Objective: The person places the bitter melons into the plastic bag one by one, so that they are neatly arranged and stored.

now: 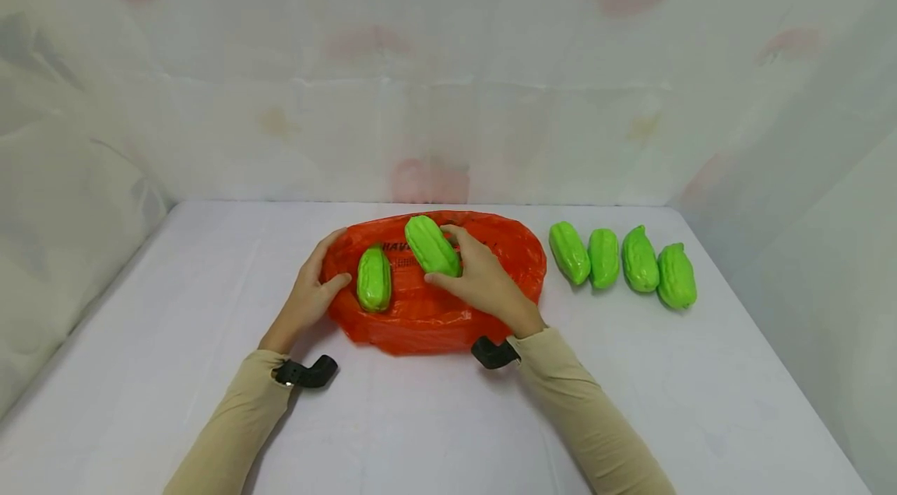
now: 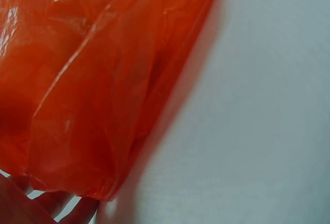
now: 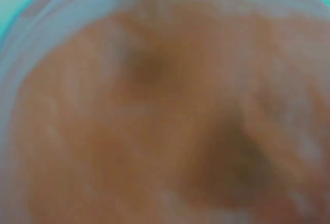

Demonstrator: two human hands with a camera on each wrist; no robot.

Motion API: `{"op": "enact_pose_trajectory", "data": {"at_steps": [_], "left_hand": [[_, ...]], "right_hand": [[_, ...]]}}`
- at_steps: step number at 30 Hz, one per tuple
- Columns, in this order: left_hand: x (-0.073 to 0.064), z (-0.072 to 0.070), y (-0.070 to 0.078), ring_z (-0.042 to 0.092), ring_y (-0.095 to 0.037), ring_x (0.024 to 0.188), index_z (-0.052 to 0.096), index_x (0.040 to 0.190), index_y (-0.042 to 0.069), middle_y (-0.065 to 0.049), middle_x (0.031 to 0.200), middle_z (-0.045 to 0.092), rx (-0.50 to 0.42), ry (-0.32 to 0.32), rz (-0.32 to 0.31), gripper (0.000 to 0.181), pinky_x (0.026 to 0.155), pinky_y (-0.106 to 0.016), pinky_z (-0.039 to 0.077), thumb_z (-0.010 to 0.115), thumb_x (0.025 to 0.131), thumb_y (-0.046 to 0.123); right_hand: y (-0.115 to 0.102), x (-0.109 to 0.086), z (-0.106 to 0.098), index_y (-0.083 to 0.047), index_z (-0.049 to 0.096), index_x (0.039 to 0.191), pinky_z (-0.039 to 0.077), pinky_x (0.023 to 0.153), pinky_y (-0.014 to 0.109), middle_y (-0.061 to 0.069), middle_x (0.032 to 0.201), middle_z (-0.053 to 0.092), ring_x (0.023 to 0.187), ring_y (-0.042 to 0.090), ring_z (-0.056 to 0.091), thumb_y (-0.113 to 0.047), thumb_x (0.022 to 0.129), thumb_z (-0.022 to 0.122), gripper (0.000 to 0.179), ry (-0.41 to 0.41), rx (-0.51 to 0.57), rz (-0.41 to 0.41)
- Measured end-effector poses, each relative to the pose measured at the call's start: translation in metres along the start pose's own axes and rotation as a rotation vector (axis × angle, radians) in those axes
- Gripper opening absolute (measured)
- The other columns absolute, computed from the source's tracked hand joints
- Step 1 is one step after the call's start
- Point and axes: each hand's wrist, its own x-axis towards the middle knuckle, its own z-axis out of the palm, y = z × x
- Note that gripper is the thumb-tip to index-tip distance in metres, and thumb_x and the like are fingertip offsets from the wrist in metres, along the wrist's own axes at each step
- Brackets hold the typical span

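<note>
An orange-red plastic bag (image 1: 427, 308) with dark lettering lies spread open on the table, its rim raised. My left hand (image 1: 308, 293) grips the bag's left rim, thumb on the inner side. In the left wrist view, fingers (image 2: 77, 208) show under the bag's edge (image 2: 93, 105). Over the middle of the bag, my right hand (image 1: 483, 277) holds a bright green, ridged, oblong fruit (image 1: 430, 244) between thumb and fingers. Another green ridged fruit (image 1: 374, 279) lies in the bag's left part. The right wrist view is too blurred to make out the hand or fruit.
Several more green ridged fruits (image 1: 640, 260) lie in a row on the white table (image 1: 420, 425), right of the bag. A pale cloth backdrop (image 1: 490, 137) rises behind the table and along both sides. A dark strap-on camera (image 1: 305, 372) sits at each wrist.
</note>
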Motion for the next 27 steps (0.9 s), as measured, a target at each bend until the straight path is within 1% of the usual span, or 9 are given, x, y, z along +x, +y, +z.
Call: {"op": "enact_pose_trajectory", "data": {"at_steps": [4, 8, 14, 16, 18, 21, 25, 27], "left_hand": [[0.0, 0.0, 0.0, 0.034, -0.036, 0.142, 0.033, 0.154, 0.012, -0.018, 0.154, 0.039, -0.002, -0.001, -0.004, 0.069, 0.117, -0.061, 0.022, 0.052, 0.09, -0.007], [-0.001, 0.001, 0.0, 0.034, -0.037, 0.142, 0.033, 0.154, 0.011, -0.018, 0.155, 0.039, -0.002, -0.003, -0.002, 0.069, 0.117, -0.062, 0.022, 0.051, 0.09, -0.007], [0.0, 0.001, 0.0, 0.035, -0.036, 0.141, 0.033, 0.154, 0.011, -0.018, 0.155, 0.038, 0.001, -0.003, 0.003, 0.069, 0.116, -0.062, 0.023, 0.051, 0.089, -0.007], [0.0, 0.001, -0.001, 0.035, -0.036, 0.141, 0.033, 0.154, 0.011, -0.018, 0.155, 0.038, 0.002, -0.003, 0.003, 0.069, 0.116, -0.061, 0.023, 0.051, 0.089, -0.006], [0.0, 0.001, -0.001, 0.035, -0.036, 0.141, 0.033, 0.154, 0.011, -0.018, 0.155, 0.038, 0.003, -0.003, 0.003, 0.069, 0.116, -0.061, 0.023, 0.052, 0.09, -0.006], [0.0, 0.001, 0.0, 0.034, -0.036, 0.142, 0.033, 0.154, 0.011, -0.018, 0.156, 0.037, 0.006, -0.004, 0.003, 0.069, 0.116, -0.062, 0.023, 0.052, 0.089, -0.006], [0.0, 0.0, 0.001, 0.034, -0.036, 0.142, 0.033, 0.154, 0.011, -0.018, 0.156, 0.037, 0.006, -0.005, 0.002, 0.069, 0.116, -0.062, 0.023, 0.052, 0.089, -0.006], [0.0, -0.001, 0.002, 0.034, -0.036, 0.142, 0.032, 0.154, 0.011, -0.018, 0.156, 0.037, 0.004, -0.005, 0.004, 0.07, 0.116, -0.062, 0.023, 0.052, 0.089, -0.006]], "right_hand": [[0.0, 0.001, 0.005, -0.013, 0.034, 0.15, 0.053, 0.093, 0.039, 0.006, 0.137, 0.054, 0.115, 0.024, 0.055, -0.028, 0.086, 0.076, 0.078, -0.024, 0.009, 0.024], [-0.001, 0.002, 0.007, -0.012, 0.033, 0.15, 0.053, 0.093, 0.038, 0.007, 0.136, 0.055, 0.115, 0.024, 0.056, -0.03, 0.086, 0.075, 0.079, -0.048, 0.022, 0.053], [-0.006, 0.006, 0.01, -0.012, 0.034, 0.149, 0.055, 0.086, 0.035, 0.006, 0.128, 0.06, 0.103, 0.019, 0.059, -0.032, 0.086, 0.075, 0.078, -0.065, 0.029, 0.074], [-0.008, 0.007, 0.012, -0.012, 0.034, 0.148, 0.054, 0.084, 0.035, 0.006, 0.125, 0.062, 0.1, 0.019, 0.06, -0.033, 0.086, 0.075, 0.077, -0.061, 0.021, 0.089], [-0.01, 0.008, 0.014, -0.012, 0.035, 0.148, 0.054, 0.085, 0.037, 0.008, 0.124, 0.063, 0.099, 0.02, 0.061, -0.034, 0.086, 0.075, 0.076, -0.057, 0.012, 0.104], [-0.012, 0.01, 0.018, -0.012, 0.036, 0.148, 0.053, 0.089, 0.04, 0.01, 0.127, 0.063, 0.107, 0.023, 0.06, -0.035, 0.087, 0.074, 0.076, -0.056, 0.009, 0.123], [-0.013, 0.011, 0.022, -0.011, 0.035, 0.148, 0.051, 0.096, 0.042, 0.012, 0.136, 0.059, 0.119, 0.025, 0.057, -0.035, 0.088, 0.073, 0.075, -0.073, 0.045, 0.128], [-0.013, 0.011, 0.023, -0.011, 0.034, 0.149, 0.052, 0.097, 0.042, 0.013, 0.138, 0.058, 0.12, 0.025, 0.058, -0.035, 0.088, 0.073, 0.076, -0.081, 0.06, 0.124]]}}
